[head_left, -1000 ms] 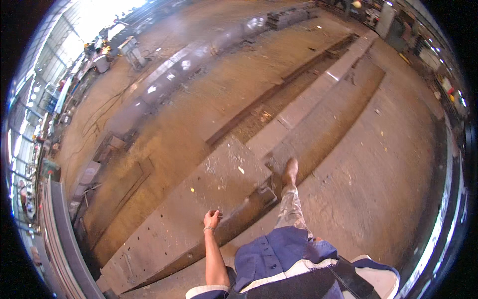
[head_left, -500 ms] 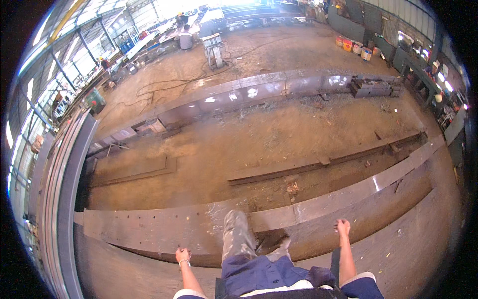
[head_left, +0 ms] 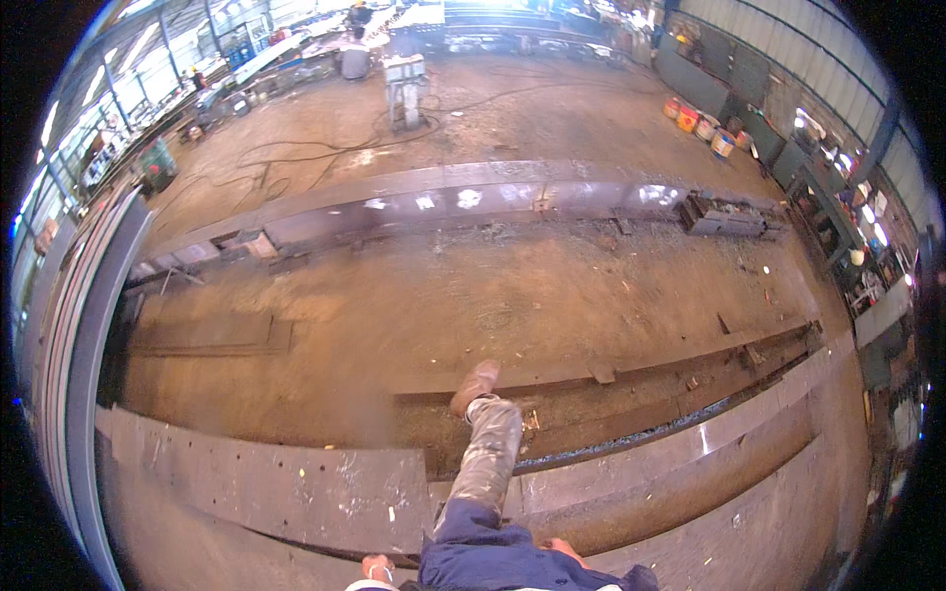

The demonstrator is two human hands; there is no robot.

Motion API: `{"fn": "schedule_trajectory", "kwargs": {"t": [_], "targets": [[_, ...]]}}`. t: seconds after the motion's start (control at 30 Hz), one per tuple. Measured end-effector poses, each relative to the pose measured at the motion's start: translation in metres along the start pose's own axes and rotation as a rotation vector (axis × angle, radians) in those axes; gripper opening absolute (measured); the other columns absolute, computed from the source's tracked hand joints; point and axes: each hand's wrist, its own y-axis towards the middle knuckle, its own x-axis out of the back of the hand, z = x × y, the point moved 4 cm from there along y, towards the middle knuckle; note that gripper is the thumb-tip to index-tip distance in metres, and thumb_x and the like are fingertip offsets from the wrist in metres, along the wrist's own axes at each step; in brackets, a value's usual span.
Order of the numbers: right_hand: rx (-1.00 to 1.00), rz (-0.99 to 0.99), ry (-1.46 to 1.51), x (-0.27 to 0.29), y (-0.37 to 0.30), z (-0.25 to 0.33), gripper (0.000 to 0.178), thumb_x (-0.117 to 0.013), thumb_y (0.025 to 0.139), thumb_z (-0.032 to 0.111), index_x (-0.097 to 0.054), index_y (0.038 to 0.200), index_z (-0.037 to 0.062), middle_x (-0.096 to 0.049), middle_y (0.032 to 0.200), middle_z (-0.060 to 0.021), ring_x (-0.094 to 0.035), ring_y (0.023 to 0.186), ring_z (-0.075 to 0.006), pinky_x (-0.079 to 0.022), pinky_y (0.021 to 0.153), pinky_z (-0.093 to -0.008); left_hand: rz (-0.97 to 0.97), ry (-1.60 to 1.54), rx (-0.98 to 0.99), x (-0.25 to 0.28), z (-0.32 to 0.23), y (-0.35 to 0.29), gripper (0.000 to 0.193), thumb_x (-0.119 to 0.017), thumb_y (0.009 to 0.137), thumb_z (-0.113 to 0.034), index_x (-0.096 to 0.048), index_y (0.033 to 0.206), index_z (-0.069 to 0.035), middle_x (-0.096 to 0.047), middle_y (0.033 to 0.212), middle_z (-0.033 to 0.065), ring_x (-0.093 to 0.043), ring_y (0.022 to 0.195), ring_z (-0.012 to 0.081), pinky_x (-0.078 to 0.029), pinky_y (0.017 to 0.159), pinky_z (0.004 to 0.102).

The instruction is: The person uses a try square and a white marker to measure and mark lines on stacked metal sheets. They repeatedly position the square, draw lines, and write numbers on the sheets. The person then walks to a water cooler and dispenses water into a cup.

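At the lower edge my left hand [head_left: 377, 566] hangs beside my blue garment, a band on its wrist. Its fingers look curled in, with nothing seen in them. It is nearest to a flat steel plate [head_left: 325, 497] with small holes along it. My right hand [head_left: 564, 550] shows only in part at the other side of the garment; its fingers are too hidden to read. My leg, in stained trousers [head_left: 493, 443], reaches forward over the beams, with a brown shoe [head_left: 476, 387] near a long narrow steel piece [head_left: 552, 374].
Long steel beams [head_left: 325, 222] cross the brown floor ahead. Stacked steel sections [head_left: 84, 374] rise at the left. Cables [head_left: 296, 153] trail near a grey stand [head_left: 404, 94]. Several buckets [head_left: 722, 144] stand at the far right. A person [head_left: 354, 61] sits at the far back.
The view has moved forward over the beams, and a leg now extends past the near plates. Both hands have dropped toward the lower edge; the right one has come in beside the garment.
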Motion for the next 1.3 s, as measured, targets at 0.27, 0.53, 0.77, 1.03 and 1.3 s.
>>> {"fn": "schedule_trajectory", "kwargs": {"t": [0.27,0.53,0.77,1.03,1.3], "targets": [[-0.412,0.001,0.086,0.225,0.094,0.005,0.037,-0.066,0.084,0.037,-0.073,0.091,0.0010,-0.073,0.087,-0.0170,-0.071,0.081,-0.0258,-0.055,0.073,-0.0394,-0.300,-0.155,-0.245,0.188,-0.511,0.110,0.039,-0.064,0.081,-0.033,-0.072,0.103,-0.001,-0.073,0.105,0.0139,-0.072,0.090,0.0274,-0.055,0.077,0.0383],[-0.192,-0.575,0.832,0.491,0.194,0.236,0.024,-0.059,0.094,0.023,-0.067,0.096,0.0006,-0.071,0.076,-0.0126,-0.067,0.061,-0.0187,-0.053,0.053,-0.0345,0.301,-0.876,-1.241,0.314,-0.888,-0.135,0.021,-0.059,0.099,-0.020,-0.062,0.106,0.000,-0.071,0.092,0.0092,-0.069,0.082,0.0154,-0.056,0.073,0.0299],[-0.588,-0.464,0.121,0.508,0.119,0.257,0.038,-0.061,0.088,0.039,-0.070,0.094,0.0030,-0.072,0.086,-0.0170,-0.070,0.078,-0.0315,-0.055,0.068,-0.0437,0.535,-0.565,-0.609,0.251,-0.807,-0.086,0.033,-0.068,0.089,-0.028,-0.069,0.105,0.001,-0.072,0.096,0.0148,-0.070,0.091,0.0246,-0.056,0.078,0.0356],[-0.511,-0.459,0.287,0.622,0.246,0.255,0.030,-0.056,0.091,0.030,-0.069,0.099,0.0043,-0.073,0.090,-0.0157,-0.071,0.078,-0.0296,-0.056,0.067,-0.0427,0.251,-0.799,-0.059,0.315,-0.691,0.038,0.017,-0.062,0.082,-0.013,-0.066,0.078,0.003,-0.069,0.073,0.0176,-0.065,0.063,0.0242,-0.054,0.055,0.0375],[-0.353,-0.382,0.302,0.758,0.467,0.265,0.025,-0.052,0.095,0.022,-0.068,0.104,0.0056,-0.073,0.093,-0.0144,-0.072,0.079,-0.0277,-0.058,0.065,-0.0417,0.014,-1.516,-0.412,0.458,-0.963,0.090,0.016,-0.059,0.081,-0.003,-0.052,0.066,-0.006,-0.054,0.065,0.0069,-0.050,0.054,0.0192,-0.044,0.051,0.0415]]}}
